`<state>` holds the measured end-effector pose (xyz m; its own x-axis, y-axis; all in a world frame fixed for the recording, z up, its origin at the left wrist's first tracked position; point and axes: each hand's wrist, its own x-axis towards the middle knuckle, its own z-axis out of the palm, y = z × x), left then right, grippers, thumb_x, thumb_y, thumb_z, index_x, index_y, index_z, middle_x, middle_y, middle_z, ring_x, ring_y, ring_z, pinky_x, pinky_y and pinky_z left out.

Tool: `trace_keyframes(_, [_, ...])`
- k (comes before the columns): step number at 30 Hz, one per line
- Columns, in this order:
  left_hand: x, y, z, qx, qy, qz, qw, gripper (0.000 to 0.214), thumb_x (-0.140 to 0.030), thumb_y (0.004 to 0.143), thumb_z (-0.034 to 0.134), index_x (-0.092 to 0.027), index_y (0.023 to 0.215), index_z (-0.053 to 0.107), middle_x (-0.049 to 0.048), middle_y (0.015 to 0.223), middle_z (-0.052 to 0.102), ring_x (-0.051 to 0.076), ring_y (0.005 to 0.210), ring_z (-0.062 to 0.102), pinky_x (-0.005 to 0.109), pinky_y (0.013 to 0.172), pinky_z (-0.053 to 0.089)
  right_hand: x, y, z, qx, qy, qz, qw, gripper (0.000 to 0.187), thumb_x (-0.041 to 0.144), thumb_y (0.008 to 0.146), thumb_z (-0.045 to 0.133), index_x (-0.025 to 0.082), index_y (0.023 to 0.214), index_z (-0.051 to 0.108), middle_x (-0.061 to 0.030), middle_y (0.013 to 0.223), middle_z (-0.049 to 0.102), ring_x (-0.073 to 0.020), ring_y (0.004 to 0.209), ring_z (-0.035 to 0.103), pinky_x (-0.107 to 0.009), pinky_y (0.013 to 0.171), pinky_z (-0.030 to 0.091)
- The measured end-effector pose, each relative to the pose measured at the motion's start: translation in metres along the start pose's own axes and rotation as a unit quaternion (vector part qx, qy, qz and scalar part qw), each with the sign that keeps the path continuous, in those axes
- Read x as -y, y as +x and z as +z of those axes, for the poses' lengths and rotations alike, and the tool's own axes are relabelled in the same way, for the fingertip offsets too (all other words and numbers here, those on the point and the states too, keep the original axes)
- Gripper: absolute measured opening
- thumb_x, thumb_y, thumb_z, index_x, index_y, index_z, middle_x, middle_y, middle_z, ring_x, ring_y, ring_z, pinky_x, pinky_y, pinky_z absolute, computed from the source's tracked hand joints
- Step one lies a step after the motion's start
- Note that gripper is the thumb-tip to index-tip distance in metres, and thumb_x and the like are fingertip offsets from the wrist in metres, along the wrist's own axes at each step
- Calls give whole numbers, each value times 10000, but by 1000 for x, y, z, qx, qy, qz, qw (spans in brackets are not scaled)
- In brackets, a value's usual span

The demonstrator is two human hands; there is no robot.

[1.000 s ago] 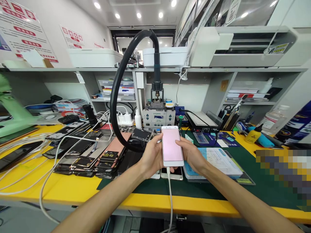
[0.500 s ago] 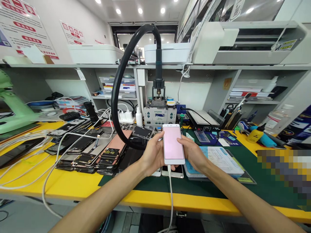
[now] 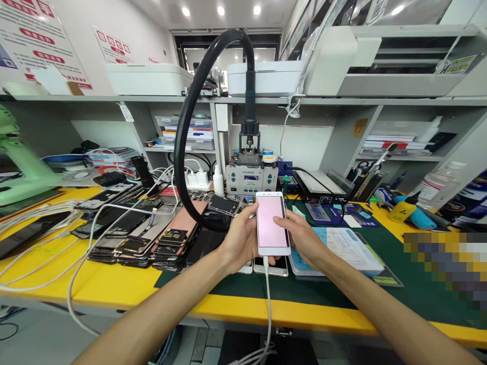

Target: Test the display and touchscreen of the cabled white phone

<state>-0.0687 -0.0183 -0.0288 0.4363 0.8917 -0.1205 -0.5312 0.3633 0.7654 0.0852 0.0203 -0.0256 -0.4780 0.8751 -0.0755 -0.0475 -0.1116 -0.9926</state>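
Glowing pink, white-framed corded phone (image 3: 271,223), pinched in left hand (image 3: 239,242) and right hand (image 3: 305,242) grip.

Item: white phone (image 3: 271,223), screen lit plain pale pink and facing me, top end pointing away. Held between my left grip (image 3: 238,242) and right grip (image 3: 304,238) above the desk (image 3: 114,289), near its front edge. White cable (image 3: 268,304) plugged into its bottom end, hanging past that edge.

Yellow bench (image 3: 114,289): green mat (image 3: 399,299), stacked phone screens (image 3: 152,243), white cables (image 3: 41,209).
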Motion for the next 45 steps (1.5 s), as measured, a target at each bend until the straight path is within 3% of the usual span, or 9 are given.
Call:
trace_keyframes(8, [-1, -1, 2, 9, -2, -3, 1000, 647, -611, 892, 342, -108, 1222, 580, 161, 905, 677, 273, 684, 651, 377, 498, 528, -3, 1, -3, 56, 97, -26, 993, 361, 345, 892, 441, 227, 1214, 555, -49, 888, 716, -224, 616, 669, -317, 404, 529])
trace_keyframes(12, [-1, -2, 3, -2, -4, -3, 1000, 641, -604, 890, 356, -95, 1199, 590, 159, 874, 674, 269, 672, 644, 378, 501, 526, -2, 0, -2, 43, 56, -14, 997, 375, 407, 877, 535, 235, 1210, 559, -47, 850, 720, -204, 552, 655, -308, 410, 525])
trace_keyframes(17, [-2, -3, 3, 1, 2, 1, 1000, 633, -599, 890, 358, -93, 1186, 596, 155, 863, 670, 265, 656, 641, 375, 492, 519, -2, 0, -2, 41, -1, -11, 999, 403, 355, 835, 601, 235, 1217, 552, -19, 736, 697, -204, 489, 640, -318, 395, 514])
trace_keyframes(22, [-2, -3, 4, -2, 6, 1, 1000, 643, -605, 894, 332, -101, 1198, 591, 157, 870, 670, 280, 677, 654, 378, 515, 524, -2, 1, -5, 56, 62, -16, 996, 365, 310, 845, 517, 233, 1199, 567, -33, 818, 713, -189, 520, 645, -306, 414, 521])
trace_keyframes(30, [0, -1, 2, -7, 5, 1, 1000, 662, -616, 887, 350, -123, 1289, 531, 155, 923, 671, 276, 728, 659, 359, 513, 541, -3, 0, -4, 40, -47, -33, 998, 424, 367, 803, 673, 210, 1175, 546, -49, 866, 716, -189, 605, 664, -290, 456, 530])
trace_keyframes(38, [0, 0, 0, 0, 2, 2, 1000, 658, -619, 880, 365, -136, 1289, 542, 157, 950, 675, 276, 709, 658, 345, 473, 526, -3, 1, -4, 30, -53, -43, 997, 348, 334, 811, 656, 211, 1125, 569, -56, 911, 710, -199, 686, 672, -288, 504, 545])
trace_keyframes(45, [0, 0, -1, 0, -1, -3, 1000, 653, -610, 881, 369, -135, 1299, 532, 160, 965, 676, 276, 708, 660, 352, 471, 528, -2, 0, -3, 34, -28, -19, 999, 316, 313, 813, 639, 208, 1100, 558, -50, 856, 711, -210, 621, 667, -315, 457, 540])
